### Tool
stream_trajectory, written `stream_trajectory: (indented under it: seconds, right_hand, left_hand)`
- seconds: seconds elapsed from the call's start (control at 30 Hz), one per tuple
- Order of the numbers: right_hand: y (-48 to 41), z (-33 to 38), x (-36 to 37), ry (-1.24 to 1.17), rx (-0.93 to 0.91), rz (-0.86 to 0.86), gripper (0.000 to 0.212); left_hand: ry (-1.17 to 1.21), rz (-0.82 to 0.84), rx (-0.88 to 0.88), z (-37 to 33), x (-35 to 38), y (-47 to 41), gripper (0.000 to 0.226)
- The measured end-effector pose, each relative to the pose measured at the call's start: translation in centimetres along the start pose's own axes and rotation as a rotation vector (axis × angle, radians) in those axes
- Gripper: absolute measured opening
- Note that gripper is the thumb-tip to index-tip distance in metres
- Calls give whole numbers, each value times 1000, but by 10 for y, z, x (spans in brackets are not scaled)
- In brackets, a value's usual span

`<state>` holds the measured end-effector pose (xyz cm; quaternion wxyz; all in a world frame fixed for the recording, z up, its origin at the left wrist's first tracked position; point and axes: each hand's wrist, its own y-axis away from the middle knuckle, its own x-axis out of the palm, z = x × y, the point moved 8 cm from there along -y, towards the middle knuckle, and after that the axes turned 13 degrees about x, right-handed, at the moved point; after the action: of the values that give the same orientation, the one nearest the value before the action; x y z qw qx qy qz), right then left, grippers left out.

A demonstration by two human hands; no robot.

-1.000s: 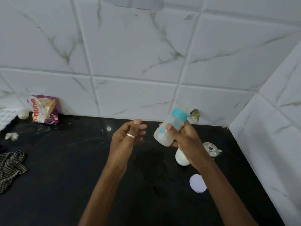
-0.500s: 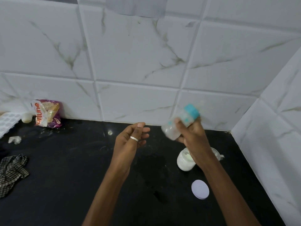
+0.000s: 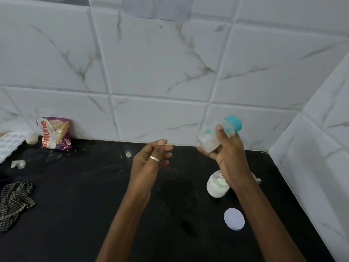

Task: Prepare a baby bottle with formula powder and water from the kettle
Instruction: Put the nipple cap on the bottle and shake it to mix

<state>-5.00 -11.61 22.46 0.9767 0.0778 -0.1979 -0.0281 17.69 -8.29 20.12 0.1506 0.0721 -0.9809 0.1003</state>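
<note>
1. Since a second ago the bottle (image 3: 213, 138) has swung up and right, tilting its cap (image 3: 234, 124) toward the far right. It is probably mid-shake.
2. The right hand (image 3: 229, 159) is clamped round the bottle's body; the left hand (image 3: 149, 161) is loosely curled and holds nothing.
3. The bottle is held in the air, beyond the open jar (image 3: 214, 189).
4. It looks light, stiff and perhaps slick, so it is best gripped mid-body, below the cap.

A home kitchen is shown: a black stone tabletop (image 3: 75, 214) is set into a corner walled with white marble-veined tiles (image 3: 160, 63). A food packet (image 3: 54, 133) is propped against the tiles, an ice-cube tray (image 3: 9, 144) is seen at the left edge, and a checked cloth (image 3: 15, 201) and an open jar of white powder (image 3: 215, 188) are kept on the tabletop.
</note>
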Motion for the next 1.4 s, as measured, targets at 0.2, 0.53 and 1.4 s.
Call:
stream_trajectory:
  seconds: [0.2, 0.53, 1.4]
  right_hand:
    - [3, -20, 7, 303, 109, 79, 67]
    - [6, -5, 4, 150, 53, 67, 55]
    - [4, 1, 0, 34, 46, 44, 53]
  left_hand:
    - [2, 20, -1, 1, 2, -1, 33]
    - [-6, 38, 17, -1, 1, 0, 26]
    - [-14, 30, 15, 1, -1, -2, 39]
